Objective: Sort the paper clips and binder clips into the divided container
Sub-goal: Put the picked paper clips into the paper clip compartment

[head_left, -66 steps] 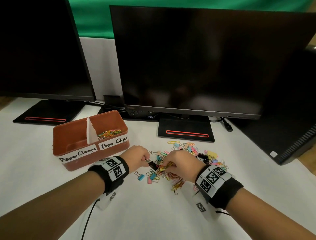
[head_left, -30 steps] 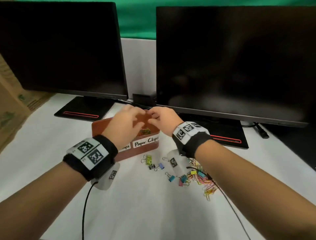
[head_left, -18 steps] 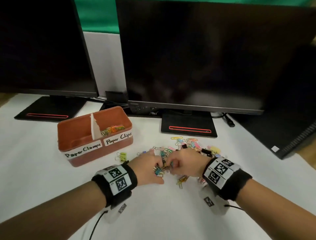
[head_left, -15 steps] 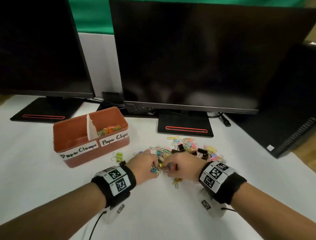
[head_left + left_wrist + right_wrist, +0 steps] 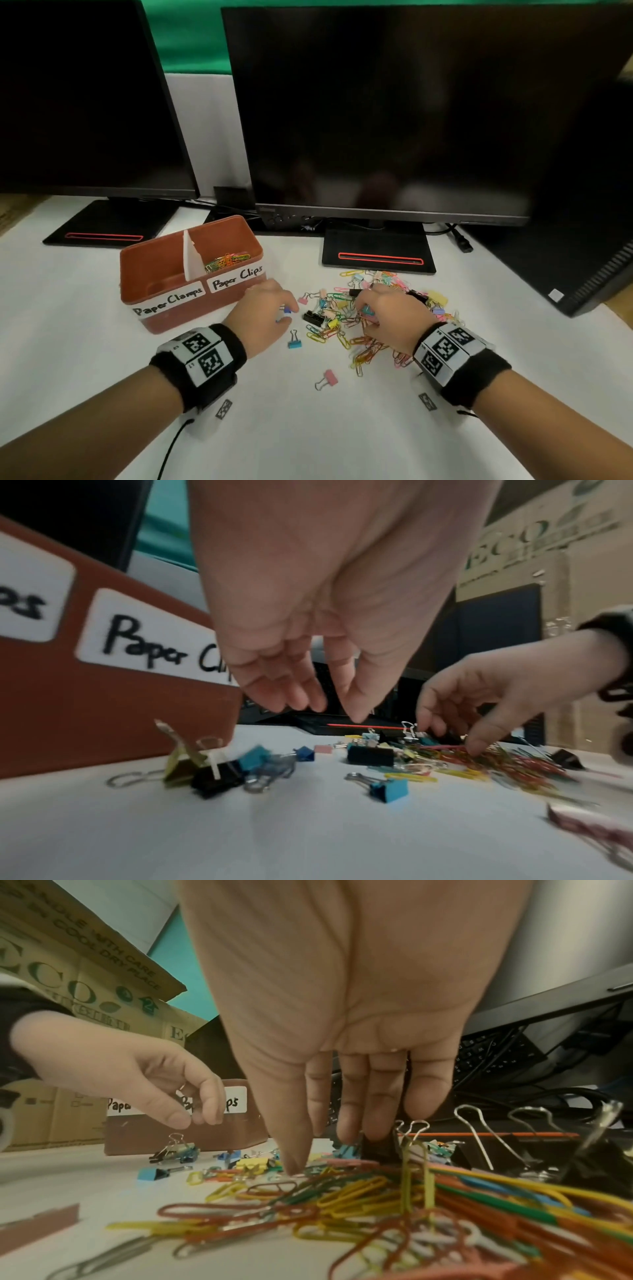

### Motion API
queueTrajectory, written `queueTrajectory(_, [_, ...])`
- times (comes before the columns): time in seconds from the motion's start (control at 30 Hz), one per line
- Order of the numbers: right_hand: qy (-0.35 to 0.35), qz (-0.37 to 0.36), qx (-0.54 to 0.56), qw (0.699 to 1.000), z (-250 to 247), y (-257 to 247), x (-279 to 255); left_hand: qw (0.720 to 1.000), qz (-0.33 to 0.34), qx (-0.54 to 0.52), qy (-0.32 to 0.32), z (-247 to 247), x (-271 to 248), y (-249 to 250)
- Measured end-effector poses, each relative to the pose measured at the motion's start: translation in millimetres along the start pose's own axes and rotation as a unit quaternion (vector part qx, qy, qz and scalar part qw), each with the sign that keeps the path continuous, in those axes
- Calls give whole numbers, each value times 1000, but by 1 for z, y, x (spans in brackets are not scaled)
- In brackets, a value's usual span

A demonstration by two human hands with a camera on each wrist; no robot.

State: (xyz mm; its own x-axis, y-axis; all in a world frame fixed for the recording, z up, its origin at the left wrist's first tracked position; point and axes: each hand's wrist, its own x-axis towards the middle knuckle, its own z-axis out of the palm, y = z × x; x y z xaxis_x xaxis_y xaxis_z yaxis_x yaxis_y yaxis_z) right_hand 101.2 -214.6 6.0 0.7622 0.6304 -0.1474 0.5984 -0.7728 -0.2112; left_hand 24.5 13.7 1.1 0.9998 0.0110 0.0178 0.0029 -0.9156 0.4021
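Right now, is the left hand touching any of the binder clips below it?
Apart. The left wrist view shows the left hand hovering with its fingertips clear above the black binder clip and blue binder clip on the table.

Both hands (image 5: 322, 317) low over clip pile (image 5: 346, 329); brown divided container (image 5: 164, 274) left, two dark monitors (image 5: 394, 113) behind

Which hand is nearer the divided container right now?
Left. The left hand hovers just beside the divided container, near its Paper Clips label; the right hand is farther off, over the paper clip pile.
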Motion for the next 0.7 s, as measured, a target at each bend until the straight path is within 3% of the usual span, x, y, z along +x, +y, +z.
queueTrajectory(0.2, [-53,-31,8,998,1,-8,7,991,65,22,-119,24,8,26])
queueTrajectory(0.53, [-87,-48,7,995,5,-10,14,990,12,-3,-137,32,21,25])
queueTrajectory(0.7, [-72,-56,37,995,6,-9,14,991,21,-2,-133,30,16,27])
